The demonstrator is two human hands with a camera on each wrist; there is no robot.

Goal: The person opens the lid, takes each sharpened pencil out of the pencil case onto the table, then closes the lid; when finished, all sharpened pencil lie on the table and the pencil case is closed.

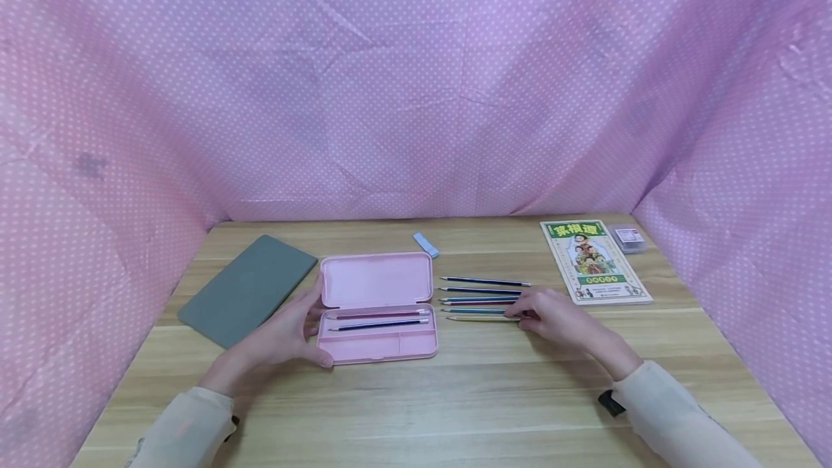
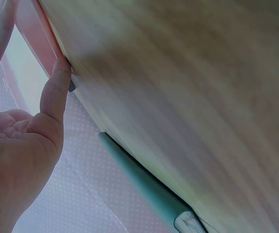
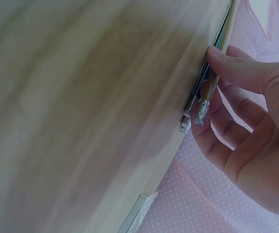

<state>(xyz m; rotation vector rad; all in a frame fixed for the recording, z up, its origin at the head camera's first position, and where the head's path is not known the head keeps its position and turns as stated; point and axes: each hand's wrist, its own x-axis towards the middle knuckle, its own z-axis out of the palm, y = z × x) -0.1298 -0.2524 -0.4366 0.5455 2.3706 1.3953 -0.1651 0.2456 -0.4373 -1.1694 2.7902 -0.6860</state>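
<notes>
An open pink pencil case lies on the table, a reddish pencil and a dark pencil in its long rear compartment. My left hand rests against the case's left end, thumb by the front corner and fingers near the hinge. In the left wrist view, an extended fingertip touches the case's edge. My right hand pinches a yellowish pencil near its eraser end, between thumb and fingers. Beyond it lie several more pencils, tips pointing left.
A grey-green notebook lies left of the case. Behind the case is a small pale-blue eraser-like block. At the right are an illustrated booklet and a small clear box. Pink dotted cloth hangs behind the table.
</notes>
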